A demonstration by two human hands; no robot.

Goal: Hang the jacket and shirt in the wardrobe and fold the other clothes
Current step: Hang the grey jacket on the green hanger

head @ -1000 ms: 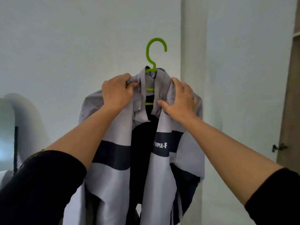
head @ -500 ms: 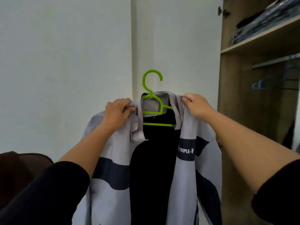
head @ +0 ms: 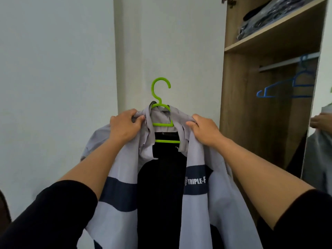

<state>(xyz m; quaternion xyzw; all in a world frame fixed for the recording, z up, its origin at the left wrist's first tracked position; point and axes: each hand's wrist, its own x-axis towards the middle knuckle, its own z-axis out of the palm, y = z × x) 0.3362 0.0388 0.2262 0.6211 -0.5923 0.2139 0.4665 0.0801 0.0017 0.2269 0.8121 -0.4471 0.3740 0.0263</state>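
Both of your hands hold the jacket [head: 195, 203] up in front of you by its collar: your left hand [head: 124, 126] bunches the grey cloth at the left shoulder with curled fingers, and your right hand [head: 204, 128] grips the cloth at the right shoulder the same way. The jacket hangs open on a green hanger [head: 161, 112], whose hook stands upright above the collar and is caught on nothing. Compared with half a second ago, your view has swung further right and the wardrobe [head: 239, 105] fills more of the picture; a second ago only its edge showed. The hanger now shows nearly square-on, where before it was turned sideways. The jacket is just left of the open wardrobe, not yet inside. In there, a rail [head: 287, 62] carries a blue hanger [head: 285, 87], and bagged clothes [head: 269, 17] lie on the shelf [head: 260, 35] above it. A mirror [head: 321, 123] at the right edge reflects a hand and grey cloth.
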